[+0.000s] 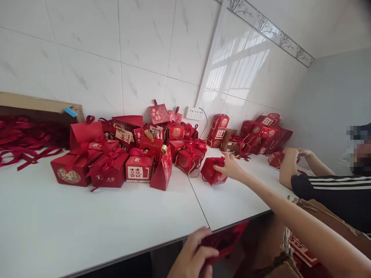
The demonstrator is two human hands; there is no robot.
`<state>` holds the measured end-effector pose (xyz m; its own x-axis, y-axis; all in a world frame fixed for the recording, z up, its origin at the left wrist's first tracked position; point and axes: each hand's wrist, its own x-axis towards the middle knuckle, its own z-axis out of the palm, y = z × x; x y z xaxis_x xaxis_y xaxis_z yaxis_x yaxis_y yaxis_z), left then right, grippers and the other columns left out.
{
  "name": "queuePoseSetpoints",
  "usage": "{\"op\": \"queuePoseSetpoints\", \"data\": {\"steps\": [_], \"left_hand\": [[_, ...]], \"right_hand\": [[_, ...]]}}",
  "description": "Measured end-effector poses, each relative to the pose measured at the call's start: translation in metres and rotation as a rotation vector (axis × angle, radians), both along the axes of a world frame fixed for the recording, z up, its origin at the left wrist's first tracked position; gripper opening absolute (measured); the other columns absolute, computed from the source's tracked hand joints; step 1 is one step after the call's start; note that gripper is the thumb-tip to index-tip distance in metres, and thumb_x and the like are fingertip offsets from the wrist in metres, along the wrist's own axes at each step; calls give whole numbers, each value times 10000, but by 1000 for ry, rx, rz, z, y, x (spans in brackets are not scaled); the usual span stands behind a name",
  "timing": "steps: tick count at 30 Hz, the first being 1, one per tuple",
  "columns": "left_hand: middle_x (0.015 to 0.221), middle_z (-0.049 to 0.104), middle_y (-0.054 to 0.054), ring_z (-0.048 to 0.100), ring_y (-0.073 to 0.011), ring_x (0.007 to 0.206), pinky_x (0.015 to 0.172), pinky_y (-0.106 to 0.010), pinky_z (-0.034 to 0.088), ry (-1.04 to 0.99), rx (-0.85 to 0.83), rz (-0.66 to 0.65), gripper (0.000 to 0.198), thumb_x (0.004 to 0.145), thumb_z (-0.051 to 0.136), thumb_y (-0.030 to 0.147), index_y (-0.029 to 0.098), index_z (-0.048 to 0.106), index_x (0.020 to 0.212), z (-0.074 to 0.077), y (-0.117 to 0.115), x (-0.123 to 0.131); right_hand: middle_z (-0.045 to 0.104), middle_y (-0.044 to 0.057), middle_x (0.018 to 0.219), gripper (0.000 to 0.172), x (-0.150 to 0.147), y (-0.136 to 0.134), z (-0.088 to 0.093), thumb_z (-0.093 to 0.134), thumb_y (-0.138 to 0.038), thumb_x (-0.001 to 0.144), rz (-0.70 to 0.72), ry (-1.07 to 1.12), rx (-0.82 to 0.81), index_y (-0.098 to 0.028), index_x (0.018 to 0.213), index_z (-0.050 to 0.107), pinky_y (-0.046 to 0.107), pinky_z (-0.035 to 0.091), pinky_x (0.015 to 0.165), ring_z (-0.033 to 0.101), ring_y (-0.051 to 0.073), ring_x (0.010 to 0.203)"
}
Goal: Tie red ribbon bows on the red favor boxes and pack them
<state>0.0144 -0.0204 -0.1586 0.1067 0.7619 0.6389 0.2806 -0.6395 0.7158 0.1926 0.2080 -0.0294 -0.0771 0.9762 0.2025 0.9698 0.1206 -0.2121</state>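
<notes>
Stretched across the white tabletop, my right hand (232,167) has its thumb and fingers closed on a small red gift box (210,170), which stands slightly tilted near the seam. My left hand (193,253) is low at the table's front edge, fingers curled round a dark red box (227,241) whose far part shows below the edge. Left of my right hand stands a red box with a ribbon bow and cord (185,161). A triangular red box (163,170) and a red box with a white double-happiness panel (138,173) are farther left.
A co-worker's hands (298,151) rest on a red box at the far right. Stacked red boxes (257,133) line the wall. A carton of red ribbons (74,108) stands far left. An open cardboard carton (321,210) is below my right forearm. A power strip (194,113) is on the wall.
</notes>
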Motion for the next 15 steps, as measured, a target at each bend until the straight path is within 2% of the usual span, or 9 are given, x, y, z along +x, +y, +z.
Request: {"op": "queuePoseSetpoints", "data": {"steps": [2,4,6,8,11,13,15], "left_hand": [[1270,503,-118,487,-233,1189,960,-381,460,-69,9,77,293,839,418,148,228,526,1099,13,5,-10],[1305,454,-131,453,-245,1216,979,-420,433,-152,-46,171,376,857,429,181,226,421,1231,26,11,-22],[1328,416,-132,429,-255,1230,999,-449,403,-246,-138,256,448,865,456,241,225,340,1297,36,18,-35],[1302,430,-118,420,-257,1230,1023,-454,370,-296,-189,302,418,860,477,291,220,378,1260,42,22,-48],[1217,480,-97,473,-239,1162,990,-419,396,-238,-215,292,350,856,480,313,221,439,1191,47,19,-68],[1179,495,-88,491,-230,1121,958,-398,412,-118,-182,289,332,851,473,306,223,460,1172,51,13,-82],[1164,498,-87,485,-235,1098,928,-386,416,-3,-69,339,340,828,478,299,218,480,1158,56,10,-98]], "right_hand": [[400,195,1223,644,-19,-42,2,510,-515,796,77,9,33,-167,1307,330,434,442,825,509,346,1075],[383,165,1293,476,-40,-86,5,460,-498,849,313,7,23,-246,1249,409,440,439,828,464,349,1137],[424,161,1267,512,-58,-123,9,412,-538,870,429,63,-66,-237,1281,364,432,445,832,498,315,1109],[502,152,1172,591,-70,-147,14,343,-586,883,489,164,-190,-195,1322,287,395,465,816,566,257,1009],[584,93,1003,567,-73,-152,22,307,-604,887,454,312,-242,-182,1266,321,333,497,720,616,183,785],[602,64,883,505,-69,-143,22,324,-610,877,335,362,-293,-179,1116,435,284,502,582,604,152,643],[601,68,786,518,-66,-133,18,340,-648,851,242,424,-464,-162,907,511,237,470,433,594,147,577]]}}
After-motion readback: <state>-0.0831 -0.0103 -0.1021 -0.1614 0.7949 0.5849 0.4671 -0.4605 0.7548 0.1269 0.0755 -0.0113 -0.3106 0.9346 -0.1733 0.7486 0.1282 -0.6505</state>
